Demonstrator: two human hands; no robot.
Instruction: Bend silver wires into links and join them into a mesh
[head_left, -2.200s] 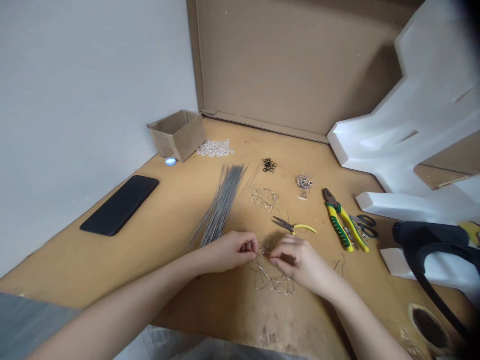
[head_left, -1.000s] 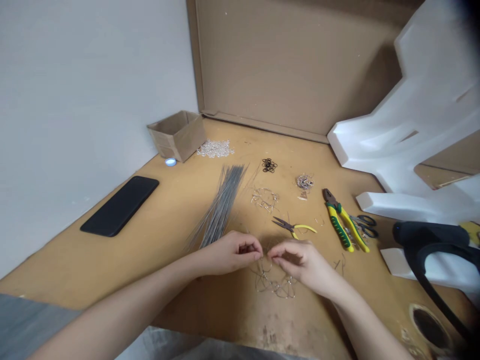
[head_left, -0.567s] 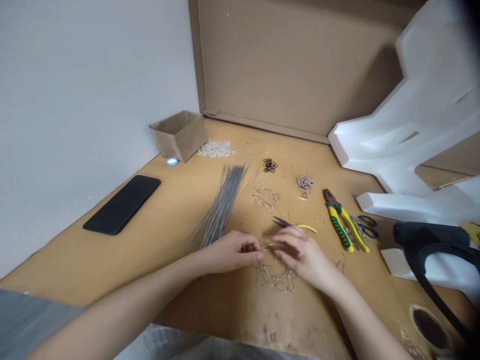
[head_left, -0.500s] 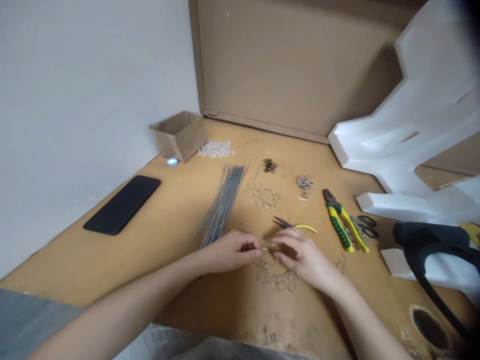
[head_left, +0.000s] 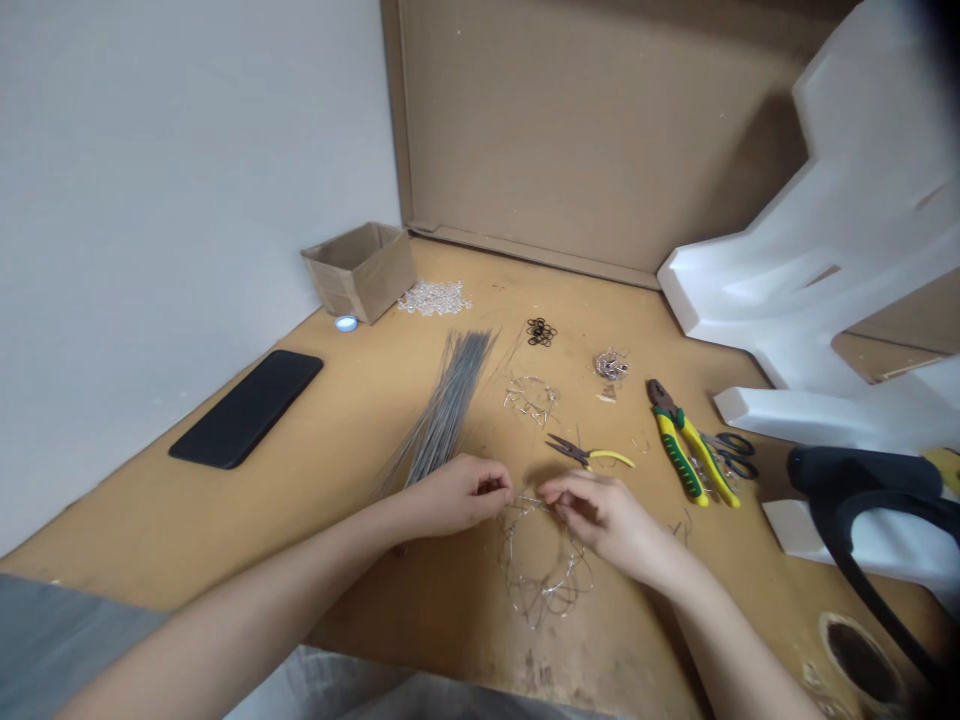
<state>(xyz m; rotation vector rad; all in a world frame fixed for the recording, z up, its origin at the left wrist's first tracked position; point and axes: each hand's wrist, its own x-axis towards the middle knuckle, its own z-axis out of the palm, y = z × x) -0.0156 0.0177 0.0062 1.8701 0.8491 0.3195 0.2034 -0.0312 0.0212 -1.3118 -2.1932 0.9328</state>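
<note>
Looped wire ring [head_left: 547, 595]: lies bodyward of fingertips on 2 hands, far edge spanning gap between them. Slight long axis runs away from fingertips, bodyward. Left hand [head_left: 466, 496]: thumb and index pinched, apparently on ring's far-left edge. Right hand [head_left: 600, 505]: thumb and index narrow, overlapping far-right edge, so nearer of 2; can't tell if wire is gripped. Needle-nose pliers [head_left: 571, 451] just beyond right fingers; straight wire bundle [head_left: 454, 400] beyond left fingers.
</note>
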